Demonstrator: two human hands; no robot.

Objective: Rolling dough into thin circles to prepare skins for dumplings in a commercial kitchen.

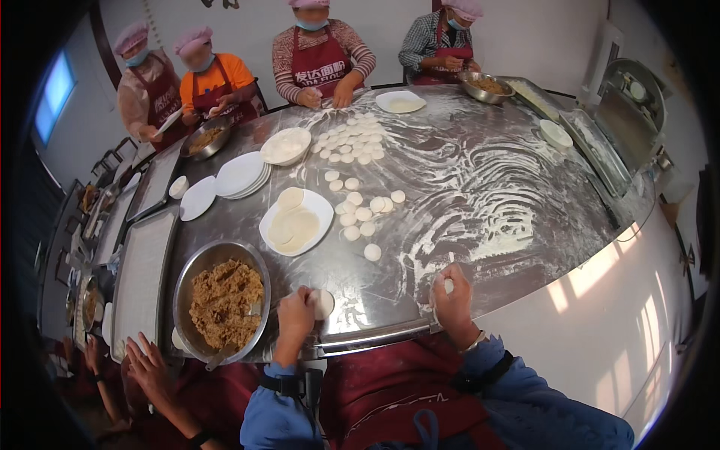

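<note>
At the near table edge, my left hand [295, 314] pinches the rim of a flat round dough wrapper [323, 304]. To its right, my right hand [454, 301] is closed around what looks like a slim rolling pin [451, 257]; only pale bits of it show, and the fist hides the rest. Beyond my hands, small flattened dough pieces [363, 214] lie loose on the floured steel table [360, 281]. A white square plate [320, 209] carries several rolled wrappers [292, 225]. Left of my left hand stands a steel bowl [264, 304] of brown minced filling [225, 304], with a utensil in it.
Metal trays [140, 275] line the left side, beside a co-worker's hands [149, 365]. Stacked white plates [241, 174] and a flour bowl [286, 146] stand farther back. Several co-workers in aprons [320, 62] work across the table. A machine [630, 118] stands at the right.
</note>
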